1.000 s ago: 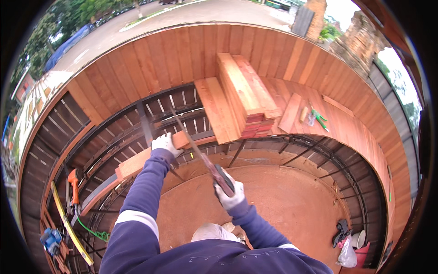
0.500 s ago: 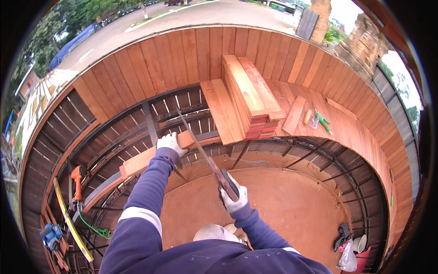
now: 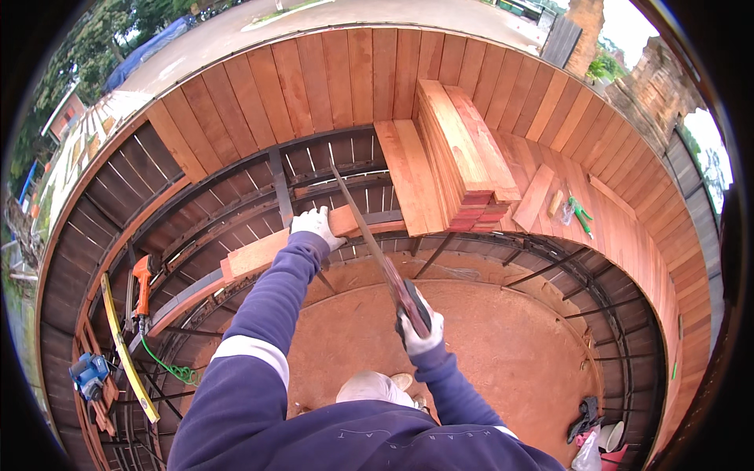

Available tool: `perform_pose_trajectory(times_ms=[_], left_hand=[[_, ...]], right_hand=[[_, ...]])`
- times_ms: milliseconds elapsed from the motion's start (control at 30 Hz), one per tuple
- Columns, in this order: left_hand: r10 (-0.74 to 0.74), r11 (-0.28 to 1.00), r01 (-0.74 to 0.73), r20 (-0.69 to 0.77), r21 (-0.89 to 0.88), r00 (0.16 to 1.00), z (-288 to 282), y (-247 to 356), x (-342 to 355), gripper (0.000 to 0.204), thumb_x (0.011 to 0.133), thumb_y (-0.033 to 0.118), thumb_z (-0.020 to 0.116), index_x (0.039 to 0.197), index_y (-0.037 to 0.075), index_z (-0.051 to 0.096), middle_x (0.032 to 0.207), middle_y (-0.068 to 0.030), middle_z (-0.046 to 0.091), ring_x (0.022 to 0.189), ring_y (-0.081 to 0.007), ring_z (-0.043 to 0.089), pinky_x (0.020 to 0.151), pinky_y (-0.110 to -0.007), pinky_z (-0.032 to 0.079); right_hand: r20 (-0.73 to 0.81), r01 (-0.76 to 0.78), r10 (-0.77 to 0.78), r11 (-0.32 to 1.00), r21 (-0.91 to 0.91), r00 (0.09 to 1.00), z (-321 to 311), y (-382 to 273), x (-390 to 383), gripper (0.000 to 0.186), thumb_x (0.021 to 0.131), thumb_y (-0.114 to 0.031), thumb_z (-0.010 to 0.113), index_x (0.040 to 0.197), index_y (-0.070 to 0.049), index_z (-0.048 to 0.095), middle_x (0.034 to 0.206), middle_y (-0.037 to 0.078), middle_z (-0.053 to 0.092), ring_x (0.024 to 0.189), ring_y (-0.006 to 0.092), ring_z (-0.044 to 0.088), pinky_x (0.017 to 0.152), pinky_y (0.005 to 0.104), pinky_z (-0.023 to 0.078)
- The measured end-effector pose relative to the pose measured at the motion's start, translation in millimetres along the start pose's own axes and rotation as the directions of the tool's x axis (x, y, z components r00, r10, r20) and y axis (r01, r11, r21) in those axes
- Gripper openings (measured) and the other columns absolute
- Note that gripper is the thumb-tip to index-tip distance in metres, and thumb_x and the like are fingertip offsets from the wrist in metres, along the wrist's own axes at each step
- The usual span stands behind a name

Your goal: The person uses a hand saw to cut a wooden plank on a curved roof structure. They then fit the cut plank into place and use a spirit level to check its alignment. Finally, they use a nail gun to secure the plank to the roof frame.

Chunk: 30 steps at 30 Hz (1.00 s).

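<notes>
My gloved left hand (image 3: 314, 229) grips a short wooden board (image 3: 250, 259) lying along the curved metal rail of the frame. Just right of that hand, a long handsaw (image 3: 364, 225) crosses the board's end, its blade pointing up and away over the open metal framework (image 3: 280, 186). My gloved right hand (image 3: 421, 322) is closed around the saw's wooden handle, lower and to the right, over the dirt floor.
Stacked planks (image 3: 455, 149) sit on the curved wooden bench (image 3: 628, 228), beside a loose board and a green tool (image 3: 580, 216). At left lie an orange power tool (image 3: 142, 284), yellow level (image 3: 127, 353), green hose and blue tool (image 3: 88, 378). Bags and buckets (image 3: 601, 439) are at lower right.
The view has shifted, so my hands and surroundings appear further right. The saw stays across the board, with my left hand still on it and my right hand slightly lower relative to the board.
</notes>
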<state>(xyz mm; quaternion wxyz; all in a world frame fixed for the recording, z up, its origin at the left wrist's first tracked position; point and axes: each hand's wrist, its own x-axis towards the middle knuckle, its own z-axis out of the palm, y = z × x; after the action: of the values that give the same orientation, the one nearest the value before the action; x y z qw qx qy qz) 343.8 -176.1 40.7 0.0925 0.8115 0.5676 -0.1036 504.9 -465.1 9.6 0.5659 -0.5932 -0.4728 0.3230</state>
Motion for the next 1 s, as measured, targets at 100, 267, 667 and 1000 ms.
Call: perform_pose_trajectory(times_ms=[100, 267, 667, 1000], left_hand=[[0.009, 1.000, -0.009, -0.026, 0.006, 1.000, 1.0, 0.5, -0.3, 0.101, 0.074, 0.068, 0.076, 0.148, 0.005, 0.048, 0.138, -0.0140, 0.060, 0.129, -0.0302, 0.058, 0.110, -0.042, 0.045], [-0.001, 1.000, 0.001, -0.008, 0.002, 1.000, 3.3, -5.1, -1.0, 0.096, 0.074, 0.066, 0.077, 0.144, 0.006, 0.050, 0.137, -0.0138, 0.061, 0.128, -0.0302, 0.059, 0.109, -0.042, 0.045], [0.006, 1.000, -0.006, -0.031, -0.003, 0.999, -1.9, -0.7, -2.0, 0.092, 0.074, 0.064, 0.077, 0.141, 0.007, 0.052, 0.134, -0.0140, 0.063, 0.126, -0.0309, 0.060, 0.108, -0.043, 0.046], [-0.004, 1.000, 0.004, -0.047, 0.002, 0.999, 1.6, -1.4, -3.9, 0.091, 0.075, 0.064, 0.076, 0.143, 0.007, 0.052, 0.134, -0.0137, 0.063, 0.126, -0.0313, 0.060, 0.109, -0.042, 0.045]], right_hand=[[-0.031, 0.106, -0.107, 0.994, -0.034, 0.994, 17.6, 14.5, 24.5, 0.055, 0.090, -0.001, 0.066, 0.143, 0.004, 0.053, 0.084, 0.006, 0.069, 0.069, 0.0105, 0.063, 0.067, 0.0267, 0.054], [0.024, -0.124, 0.125, 0.991, -0.052, 0.992, -26.7, -10.2, -54.7, 0.058, 0.086, -0.003, 0.065, 0.143, 0.003, 0.055, 0.101, 0.016, 0.073, 0.078, 0.0194, 0.072, 0.074, 0.0302, 0.057], [-0.003, -0.044, 0.045, 0.995, 0.089, 0.999, 15.1, 12.2, 15.4, 0.057, 0.089, -0.004, 0.067, 0.143, 0.005, 0.053, 0.101, 0.016, 0.074, 0.075, 0.0190, 0.070, 0.072, 0.0324, 0.056], [0.007, -0.046, 0.046, 0.999, 0.003, 0.999, -14.6, -7.3, -27.5, 0.057, 0.090, -0.001, 0.065, 0.145, 0.004, 0.053, 0.086, 0.007, 0.071, 0.070, 0.0124, 0.064, 0.069, 0.0268, 0.054]])
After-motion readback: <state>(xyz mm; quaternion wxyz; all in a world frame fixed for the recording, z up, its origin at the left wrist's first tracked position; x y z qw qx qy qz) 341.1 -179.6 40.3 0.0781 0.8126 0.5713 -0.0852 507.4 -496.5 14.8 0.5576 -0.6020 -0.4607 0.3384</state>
